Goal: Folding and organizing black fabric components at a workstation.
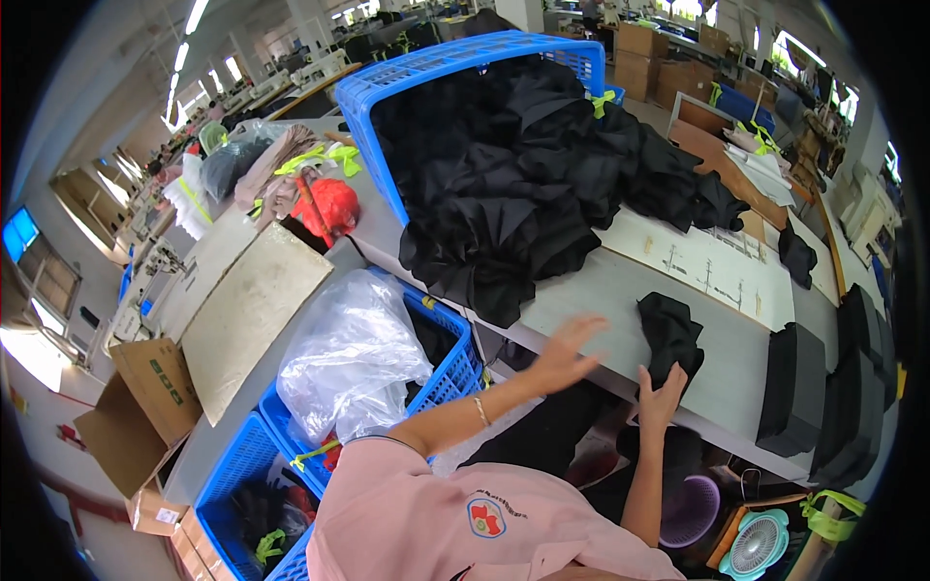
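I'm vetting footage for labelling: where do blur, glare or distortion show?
Head view: left hand smeared, apparently by motion, right hand and the crumpled black fabric it holds sharper; head view: glare on the clear plastic bag, white ceiling tube lights blown out; head view: corners black, sides leaning.

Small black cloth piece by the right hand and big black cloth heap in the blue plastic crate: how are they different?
The small cloth piece is far smaller than the big cloth heap. The right hand holds the piece's near end; the heap spills from the tipped crate. Both look black and wrinkled.
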`<action>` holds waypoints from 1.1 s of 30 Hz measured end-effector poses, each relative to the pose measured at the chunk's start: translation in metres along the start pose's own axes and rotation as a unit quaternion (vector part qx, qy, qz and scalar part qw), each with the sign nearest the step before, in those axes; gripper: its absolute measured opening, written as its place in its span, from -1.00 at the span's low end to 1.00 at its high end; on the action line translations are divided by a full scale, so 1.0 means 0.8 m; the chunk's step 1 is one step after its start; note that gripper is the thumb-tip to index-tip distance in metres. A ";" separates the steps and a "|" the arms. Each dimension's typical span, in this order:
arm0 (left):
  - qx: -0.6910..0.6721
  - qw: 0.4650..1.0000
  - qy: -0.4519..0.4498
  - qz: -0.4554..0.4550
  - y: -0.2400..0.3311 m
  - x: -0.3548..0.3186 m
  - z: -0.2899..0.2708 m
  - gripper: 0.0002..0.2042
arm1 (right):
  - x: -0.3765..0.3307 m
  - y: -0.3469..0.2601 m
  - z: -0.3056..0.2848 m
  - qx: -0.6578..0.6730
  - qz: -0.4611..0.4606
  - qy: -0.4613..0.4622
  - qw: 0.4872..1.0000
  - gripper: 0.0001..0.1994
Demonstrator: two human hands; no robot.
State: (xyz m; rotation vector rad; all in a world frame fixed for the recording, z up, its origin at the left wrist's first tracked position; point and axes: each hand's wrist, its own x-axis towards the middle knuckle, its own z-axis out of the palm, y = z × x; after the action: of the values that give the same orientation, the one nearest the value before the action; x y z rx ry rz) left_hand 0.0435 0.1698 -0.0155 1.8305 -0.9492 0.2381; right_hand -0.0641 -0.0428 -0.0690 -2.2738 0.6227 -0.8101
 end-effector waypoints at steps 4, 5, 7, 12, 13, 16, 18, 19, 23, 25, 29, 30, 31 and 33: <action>-0.137 0.990 -0.034 -0.029 0.041 0.003 0.074 -0.38 | -0.034 -0.050 0.001 0.008 -0.066 -0.076 0.995 -0.29; -0.140 0.989 -0.035 -0.028 0.039 0.008 0.086 -0.38 | -0.041 -0.056 0.002 0.015 -0.054 -0.099 0.994 -0.30; -0.152 0.982 -0.040 -0.102 0.023 0.009 0.103 -0.39 | -0.043 -0.069 -0.010 -0.013 -0.078 -0.209 0.975 -0.39; -0.047 0.999 -0.006 -0.001 -0.011 0.018 0.118 -0.77 | -0.042 -0.044 -0.020 -0.097 -0.258 -0.132 0.952 -0.52; -0.047 0.999 -0.008 0.000 -0.011 0.019 0.120 -0.77 | -0.041 -0.042 -0.022 -0.087 -0.267 -0.120 0.952 -0.55; -0.040 0.999 -0.026 0.018 -0.006 0.014 0.125 -0.84 | -0.036 -0.018 -0.014 -0.108 -0.235 -0.116 0.959 -0.58; -0.041 0.998 0.016 0.038 0.020 0.015 0.122 -0.90 | -0.034 -0.019 -0.019 -0.117 -0.195 -0.138 0.964 -0.58; -0.041 0.998 0.014 0.039 0.030 0.015 0.119 -0.90 | -0.035 -0.019 -0.021 -0.127 -0.155 -0.161 0.966 -0.59; -0.105 0.989 -0.093 0.040 0.067 0.006 0.116 -0.79 | -0.039 0.022 -0.008 -0.235 -0.164 -0.257 0.923 -0.69; -0.133 0.977 -0.134 0.095 0.086 -0.012 0.123 -0.76 | -0.051 0.071 0.006 -0.219 -0.300 -0.099 0.923 -0.75; -0.149 0.978 -0.140 0.044 0.124 -0.034 0.106 -0.79 | -0.054 0.079 -0.016 0.206 0.076 -0.276 0.936 -0.75; -0.144 0.982 -0.116 0.032 0.130 -0.037 0.099 -0.80 | -0.056 0.077 -0.024 0.307 0.170 -0.306 0.885 -0.75; -0.139 0.986 -0.094 0.020 0.133 -0.039 0.095 -0.81 | -0.061 0.074 -0.030 0.306 0.172 -0.305 0.885 -0.75; -0.135 0.986 -0.095 0.027 0.129 -0.046 0.094 -0.82 | -0.081 0.045 -0.046 0.288 0.264 -0.279 0.877 -0.74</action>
State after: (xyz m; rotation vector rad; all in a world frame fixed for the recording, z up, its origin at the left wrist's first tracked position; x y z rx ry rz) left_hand -0.0718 0.1064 0.0009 1.5975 -1.1082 -0.0335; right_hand -0.1419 -0.0431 -0.0962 -1.5522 0.5811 -0.0298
